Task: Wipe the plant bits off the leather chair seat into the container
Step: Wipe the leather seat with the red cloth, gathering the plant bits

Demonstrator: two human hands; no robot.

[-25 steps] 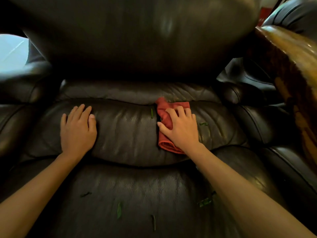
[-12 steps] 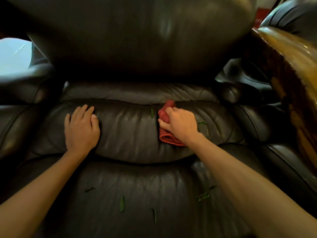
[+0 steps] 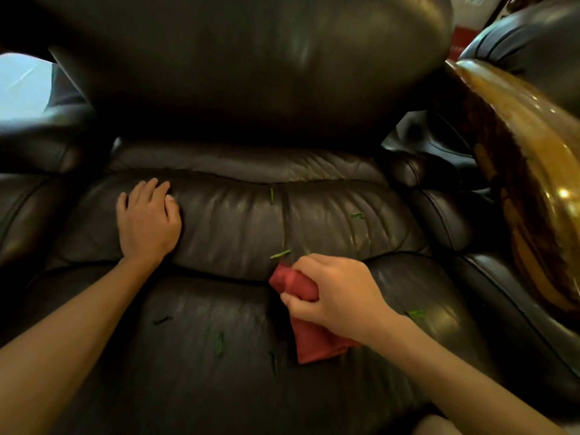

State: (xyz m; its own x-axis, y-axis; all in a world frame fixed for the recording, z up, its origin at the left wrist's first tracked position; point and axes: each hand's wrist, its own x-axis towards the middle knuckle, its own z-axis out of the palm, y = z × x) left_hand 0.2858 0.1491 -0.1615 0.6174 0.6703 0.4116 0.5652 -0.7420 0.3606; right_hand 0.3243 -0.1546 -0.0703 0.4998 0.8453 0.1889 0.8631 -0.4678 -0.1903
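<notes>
A dark brown leather chair seat point(image 3: 219, 309) fills the view. My right hand point(image 3: 332, 296) grips a red cloth point(image 3: 310, 340) over the seam between the rear bolster and the front cushion. My left hand point(image 3: 147, 224) lies flat, fingers spread, on the rear bolster at the left. Green plant bits lie scattered: one point(image 3: 280, 254) just above the cloth, one point(image 3: 271, 195) near the back seam, one point(image 3: 357, 216) to the right, and several on the front cushion, such as one point(image 3: 219, 342). No container is in view.
The padded backrest point(image 3: 251, 64) rises behind the seat. Leather armrests flank it, the left one point(image 3: 34, 152) and the right one point(image 3: 445, 224). A glossy carved wooden piece point(image 3: 527, 171) stands at the right, with another dark leather chair point(image 3: 530, 39) beyond it.
My right hand has dragged the red cloth toward me, from the top of the rear bolster down to the seam. A green bit now lies just above the cloth. My left hand stayed put.
</notes>
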